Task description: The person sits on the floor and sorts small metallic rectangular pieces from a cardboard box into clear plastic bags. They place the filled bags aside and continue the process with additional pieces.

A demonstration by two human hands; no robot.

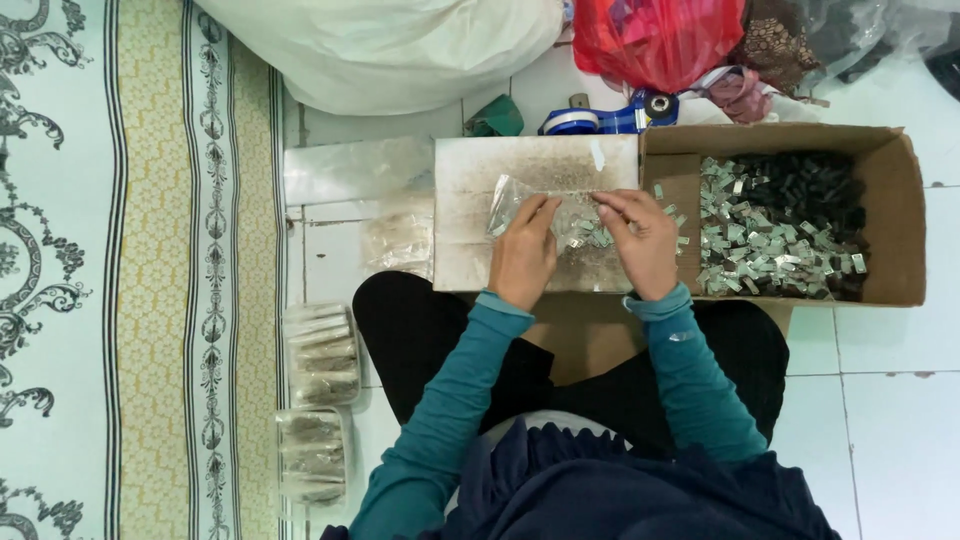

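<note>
A cardboard box (890, 215) of small silvery and dark pieces (780, 225) stood just right of the worn board (480, 165); filled packets (320, 355) lay at her left, a blue tape dispenser (610, 118) beyond. On the board, a clear plastic bag (512, 200) lay with its long axis left to right. Her left hand (522, 255) and right hand (640, 245) each pinched it, fingers curled.

white tiled floor (890, 420), patterned rug (140, 270)

left hand (522, 255) + right hand (642, 245) | pinching clear bag (560, 215) | contents likely small metal clips
</note>
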